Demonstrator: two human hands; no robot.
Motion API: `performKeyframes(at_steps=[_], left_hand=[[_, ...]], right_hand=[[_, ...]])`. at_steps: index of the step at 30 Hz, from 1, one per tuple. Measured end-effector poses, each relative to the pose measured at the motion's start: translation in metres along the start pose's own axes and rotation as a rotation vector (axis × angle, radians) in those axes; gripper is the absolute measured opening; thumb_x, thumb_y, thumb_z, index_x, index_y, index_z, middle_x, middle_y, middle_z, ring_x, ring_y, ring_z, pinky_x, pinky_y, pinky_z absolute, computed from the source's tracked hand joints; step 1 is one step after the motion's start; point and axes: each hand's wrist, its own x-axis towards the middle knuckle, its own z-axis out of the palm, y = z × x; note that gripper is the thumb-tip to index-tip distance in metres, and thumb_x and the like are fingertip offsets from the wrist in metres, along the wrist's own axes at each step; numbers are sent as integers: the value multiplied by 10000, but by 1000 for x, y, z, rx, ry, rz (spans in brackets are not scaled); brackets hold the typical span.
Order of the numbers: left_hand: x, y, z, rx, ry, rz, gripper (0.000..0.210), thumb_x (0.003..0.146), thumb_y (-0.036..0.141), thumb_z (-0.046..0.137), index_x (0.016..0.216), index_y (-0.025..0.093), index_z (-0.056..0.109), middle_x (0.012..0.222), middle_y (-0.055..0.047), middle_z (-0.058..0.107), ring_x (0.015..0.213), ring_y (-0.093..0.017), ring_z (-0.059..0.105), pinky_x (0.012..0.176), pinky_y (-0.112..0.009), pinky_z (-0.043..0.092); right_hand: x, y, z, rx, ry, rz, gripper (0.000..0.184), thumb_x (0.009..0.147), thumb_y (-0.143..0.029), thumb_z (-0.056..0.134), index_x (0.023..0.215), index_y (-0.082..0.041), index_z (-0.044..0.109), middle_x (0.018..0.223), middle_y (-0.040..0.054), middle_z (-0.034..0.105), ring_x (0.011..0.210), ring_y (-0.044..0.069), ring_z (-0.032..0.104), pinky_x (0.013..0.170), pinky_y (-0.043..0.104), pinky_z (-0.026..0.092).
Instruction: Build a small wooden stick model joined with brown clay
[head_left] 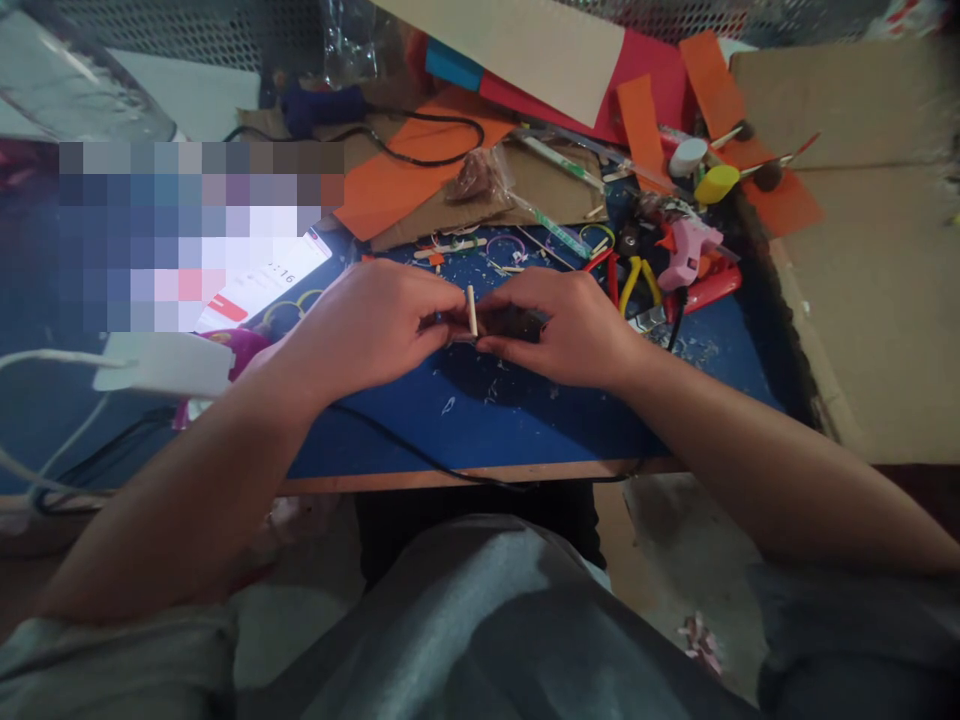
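A short, pale wooden stick stands nearly upright between my two hands, just above the blue tabletop. The fingertips of my left hand are closed in a pinch at its left side. From the right, my right hand pinches at the same stick with thumb and forefinger. The fingers hide part of what they hold, so I cannot tell whether another piece is attached. Small white scraps lie on the table below the hands.
A pink glue gun, yellow-handled pliers and coloured paper lie beyond my hands. A lit phone and a white plug block are at left. Cardboard borders the right. A black cable crosses the front edge.
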Motion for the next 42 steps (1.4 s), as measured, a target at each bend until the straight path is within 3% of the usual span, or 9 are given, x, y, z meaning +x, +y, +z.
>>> performKeyframes(at_steps=[8, 13, 18, 28, 35, 42], left_hand=[[0, -5, 4, -15, 34, 43, 278, 1009, 258, 552, 1006, 271, 829, 1023, -27, 862, 961, -228, 794, 837, -322, 511], [0, -8, 4, -18, 74, 80, 274, 1002, 247, 556, 1010, 281, 828, 1012, -25, 867, 937, -229, 795, 791, -327, 508], [0, -10, 5, -29, 78, 82, 275, 1006, 258, 579, 1056, 282, 848, 996, -22, 864, 946, -224, 804, 827, -316, 521], [-1, -8, 6, -8, 75, 81, 265, 1025, 272, 574, 1043, 284, 839, 1017, -20, 867, 949, -223, 800, 834, -323, 520], [-1, -7, 4, -17, 65, 45, 281, 1027, 291, 574, 1082, 303, 850, 1039, -17, 872, 972, -229, 805, 861, -331, 535], [-1, -5, 4, -27, 72, 62, 263, 1017, 269, 567, 1027, 282, 830, 1038, -17, 876, 966, -232, 811, 821, -325, 523]], right_hand=[[2, -1, 4, -8, 13, -5, 199, 970, -366, 843, 1093, -209, 841, 1001, 57, 860, 952, 234, 778, 894, 348, 563], [1, -5, -4, 20, 42, 2, 277, 954, -396, 831, 1157, -210, 810, 1087, 74, 862, 984, 251, 781, 912, 377, 592], [0, -6, -12, -16, 93, -117, 127, 956, -261, 712, 1024, -237, 817, 1087, 72, 848, 1026, 264, 792, 948, 420, 619], [-3, 3, -6, -61, 150, -252, 242, 919, -151, 665, 1011, -246, 868, 1161, 67, 837, 1070, 254, 798, 983, 458, 632], [-3, 0, -13, -57, 160, -173, 212, 913, -166, 676, 988, -269, 846, 1158, 47, 826, 1091, 264, 785, 1012, 480, 630], [-3, -1, -10, -99, 110, -222, 239, 929, -171, 661, 995, -280, 864, 1186, 54, 833, 1085, 266, 784, 1002, 499, 624]])
